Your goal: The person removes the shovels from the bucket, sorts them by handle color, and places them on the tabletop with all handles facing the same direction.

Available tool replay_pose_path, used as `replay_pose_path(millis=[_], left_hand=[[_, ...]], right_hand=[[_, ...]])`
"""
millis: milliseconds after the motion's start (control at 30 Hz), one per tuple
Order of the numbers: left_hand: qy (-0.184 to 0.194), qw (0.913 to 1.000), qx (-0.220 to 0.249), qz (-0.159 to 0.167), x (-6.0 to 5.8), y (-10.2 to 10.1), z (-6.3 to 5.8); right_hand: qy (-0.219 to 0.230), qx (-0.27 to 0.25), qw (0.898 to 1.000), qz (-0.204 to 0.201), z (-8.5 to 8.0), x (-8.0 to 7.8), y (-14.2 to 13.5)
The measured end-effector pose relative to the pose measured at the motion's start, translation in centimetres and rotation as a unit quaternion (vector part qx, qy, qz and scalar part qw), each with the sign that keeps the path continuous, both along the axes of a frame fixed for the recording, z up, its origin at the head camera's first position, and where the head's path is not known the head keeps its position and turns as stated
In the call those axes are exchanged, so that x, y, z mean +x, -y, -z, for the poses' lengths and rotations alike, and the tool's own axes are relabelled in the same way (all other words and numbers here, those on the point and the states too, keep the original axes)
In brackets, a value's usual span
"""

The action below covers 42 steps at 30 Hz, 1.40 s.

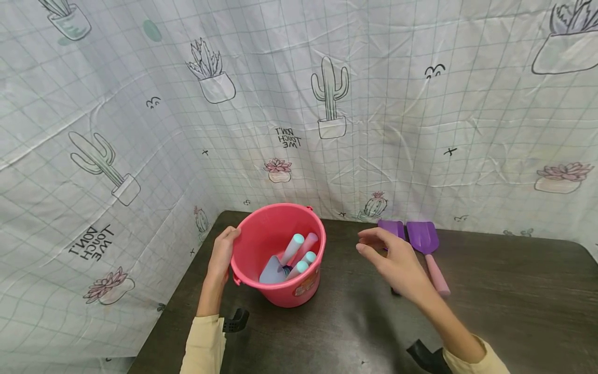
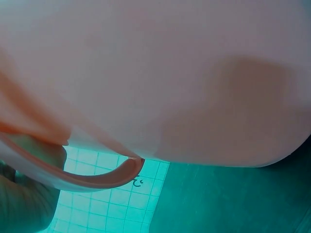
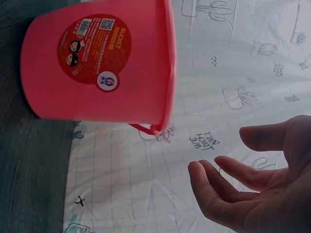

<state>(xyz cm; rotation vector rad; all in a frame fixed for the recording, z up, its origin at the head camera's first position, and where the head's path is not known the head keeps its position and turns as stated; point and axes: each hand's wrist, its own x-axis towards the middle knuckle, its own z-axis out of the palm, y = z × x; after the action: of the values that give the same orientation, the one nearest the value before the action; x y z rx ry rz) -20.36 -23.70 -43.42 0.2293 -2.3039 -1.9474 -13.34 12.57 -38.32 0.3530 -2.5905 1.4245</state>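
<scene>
A pink bucket (image 1: 286, 298) stands on the dark table, tilted slightly. My left hand (image 1: 223, 254) grips its rim at the left side. Inside lie several hand tools: a trowel with a grey blade (image 1: 271, 271), handles with mint tips (image 1: 292, 248), and a pink handle (image 1: 308, 243). In the left wrist view the bucket wall (image 2: 146, 87) fills most of the frame, with the curved bucket handle (image 2: 114, 180) by the hand. To the bucket's right, my right hand (image 1: 397, 259) hovers in the air, fingers relaxed and holding nothing. It partly covers a purple shovel (image 1: 391, 227).
Beyond the right hand lies another purple shovel (image 1: 422, 236) with a pink handle (image 1: 437, 275). A cloth printed with cacti (image 1: 383, 156) hangs behind and to the left of the table (image 1: 514, 301).
</scene>
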Motion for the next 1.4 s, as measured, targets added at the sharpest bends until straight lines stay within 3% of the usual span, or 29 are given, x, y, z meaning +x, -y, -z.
replay_pose_path(millis=[433,900,1400], left_hand=[[-0.007,1.0000,-0.001,-0.001,0.0,0.0,0.1],[-0.022,0.9989,-0.041,-0.005,-0.1,0.3,-0.1],[-0.021,0.9993,-0.030,0.010,-0.4,0.3,-0.2]], right_hand=[[-0.018,-0.002,1.000,-0.025,0.1,0.1,1.5],[-0.012,0.003,0.999,-0.036,-0.1,-0.4,2.6],[-0.008,0.006,0.999,-0.046,-0.1,-0.9,3.4]])
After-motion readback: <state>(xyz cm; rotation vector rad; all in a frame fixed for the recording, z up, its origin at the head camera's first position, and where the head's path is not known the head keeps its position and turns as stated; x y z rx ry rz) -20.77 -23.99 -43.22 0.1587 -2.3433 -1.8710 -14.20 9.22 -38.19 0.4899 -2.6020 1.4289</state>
